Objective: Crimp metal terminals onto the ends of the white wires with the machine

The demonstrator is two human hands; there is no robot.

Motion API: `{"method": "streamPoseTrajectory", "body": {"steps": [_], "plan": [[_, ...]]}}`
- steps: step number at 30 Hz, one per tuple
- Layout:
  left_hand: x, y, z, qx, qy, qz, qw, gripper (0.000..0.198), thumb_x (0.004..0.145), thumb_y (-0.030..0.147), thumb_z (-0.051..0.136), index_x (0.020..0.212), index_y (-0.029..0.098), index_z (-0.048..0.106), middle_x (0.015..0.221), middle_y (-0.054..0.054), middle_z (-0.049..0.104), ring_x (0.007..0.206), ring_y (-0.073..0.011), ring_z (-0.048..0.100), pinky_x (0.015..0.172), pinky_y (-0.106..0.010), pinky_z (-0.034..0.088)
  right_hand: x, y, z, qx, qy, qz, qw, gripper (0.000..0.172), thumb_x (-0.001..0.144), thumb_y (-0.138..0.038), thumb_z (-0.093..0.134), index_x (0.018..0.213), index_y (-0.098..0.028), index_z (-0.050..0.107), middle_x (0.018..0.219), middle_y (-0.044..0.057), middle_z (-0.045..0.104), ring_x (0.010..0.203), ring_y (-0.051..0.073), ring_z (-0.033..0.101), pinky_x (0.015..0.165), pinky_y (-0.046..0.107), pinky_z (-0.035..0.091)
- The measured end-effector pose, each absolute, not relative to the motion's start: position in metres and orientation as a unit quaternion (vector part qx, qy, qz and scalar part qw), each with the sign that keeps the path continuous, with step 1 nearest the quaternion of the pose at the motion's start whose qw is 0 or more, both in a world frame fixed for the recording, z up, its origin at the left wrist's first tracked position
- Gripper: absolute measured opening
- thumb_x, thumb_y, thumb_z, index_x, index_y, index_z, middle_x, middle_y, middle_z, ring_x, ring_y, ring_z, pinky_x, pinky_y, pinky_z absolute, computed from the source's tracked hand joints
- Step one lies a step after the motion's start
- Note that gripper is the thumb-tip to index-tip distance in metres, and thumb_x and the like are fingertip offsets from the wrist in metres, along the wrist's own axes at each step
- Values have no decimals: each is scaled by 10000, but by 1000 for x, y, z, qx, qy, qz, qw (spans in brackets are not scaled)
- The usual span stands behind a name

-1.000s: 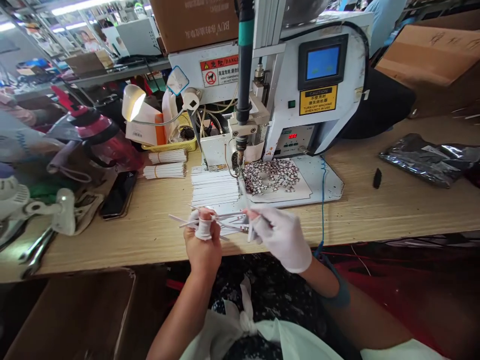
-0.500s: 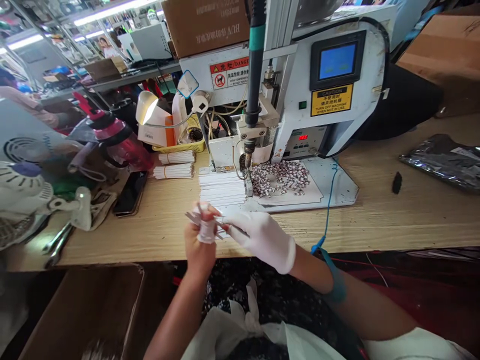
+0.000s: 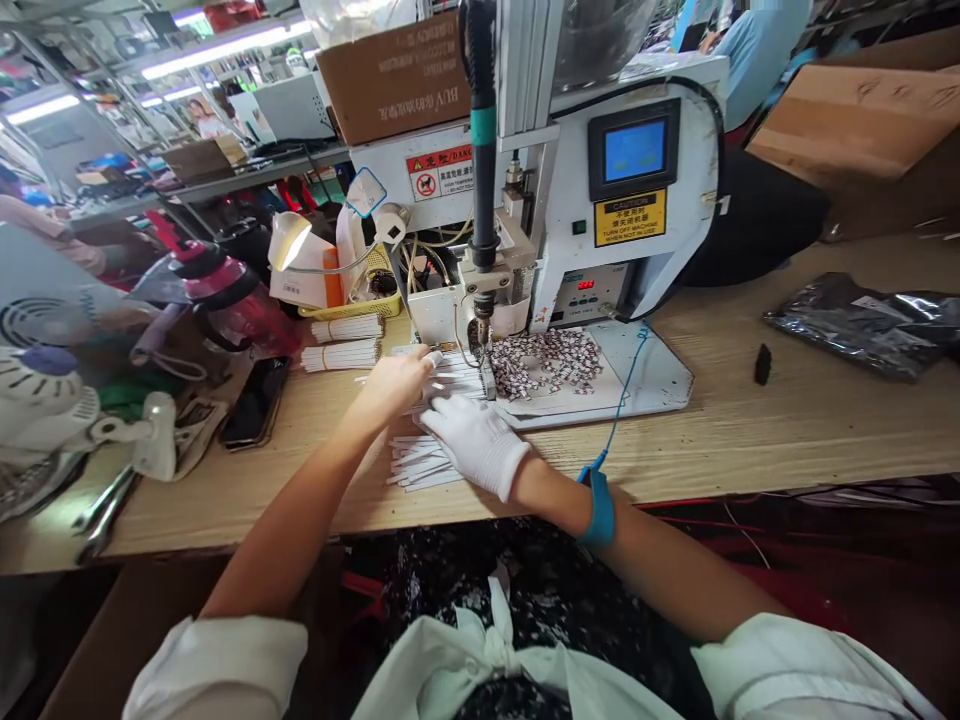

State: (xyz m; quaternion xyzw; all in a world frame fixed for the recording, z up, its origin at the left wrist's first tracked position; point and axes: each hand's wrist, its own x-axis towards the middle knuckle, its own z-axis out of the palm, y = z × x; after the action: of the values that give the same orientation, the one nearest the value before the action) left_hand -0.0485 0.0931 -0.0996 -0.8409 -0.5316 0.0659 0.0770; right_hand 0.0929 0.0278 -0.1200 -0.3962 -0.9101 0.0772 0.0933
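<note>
My left hand, bare but for white covers on some fingertips, is over the white strips laid in front of the machine; its fingers bend down and what they hold, if anything, is hidden. Just right of it, my right hand in a white glove lies low over the strips with fingers stretched out and pointing left. Loose white strips fan out on the table below the hands. A soldering head stands right behind the strips. Many small parts are heaped on the machine's base plate.
Banded strip bundles lie on the left, near a black phone, a pink bottle and wrenches. A blue wrist-strap cord crosses the plate's right side. A dark plastic bag lies far right.
Both hands have moved forward to the strips by the machine. The small bunch held at my left hand is no longer seen there, and loose strips now show on the table below.
</note>
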Motion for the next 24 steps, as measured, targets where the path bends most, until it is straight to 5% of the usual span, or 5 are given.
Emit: {"method": "streamPoseTrajectory", "body": {"steps": [8,15,20,24], "plan": [[-73,100,-87,-834,-548,45,41,155,700,63,505,742,174,605,678,-77,630,620,-212,594,571,-260,370,95,27,-119,-396,-910,84,95,259,931,-176,385,1065,-155,606,1074,116,595,1015,241,510,821,352,425],[-112,93,-74,-842,-517,-130,-80,189,788,306,447,649,191,506,649,-30,574,591,-162,492,557,-247,338,95,32,-118,-394,-906,106,112,228,896,-153,441,1034,-146,622,1050,119,620,1006,235,539,831,343,434],[-114,76,-75,-821,-484,-248,-175,285,798,394,439,599,192,468,594,1,482,563,-138,418,544,-240,327,89,38,-119,-418,-846,204,259,285,880,-181,489,1142,-132,590,1072,120,652,995,212,586,854,322,436],[-101,60,-84,-785,-463,-322,-256,284,767,397,521,580,183,529,599,0,519,577,-137,446,578,-238,366,70,51,-120,-426,-736,365,379,329,899,-297,489,1145,-112,606,879,84,705,801,185,643,736,279,471]]}}
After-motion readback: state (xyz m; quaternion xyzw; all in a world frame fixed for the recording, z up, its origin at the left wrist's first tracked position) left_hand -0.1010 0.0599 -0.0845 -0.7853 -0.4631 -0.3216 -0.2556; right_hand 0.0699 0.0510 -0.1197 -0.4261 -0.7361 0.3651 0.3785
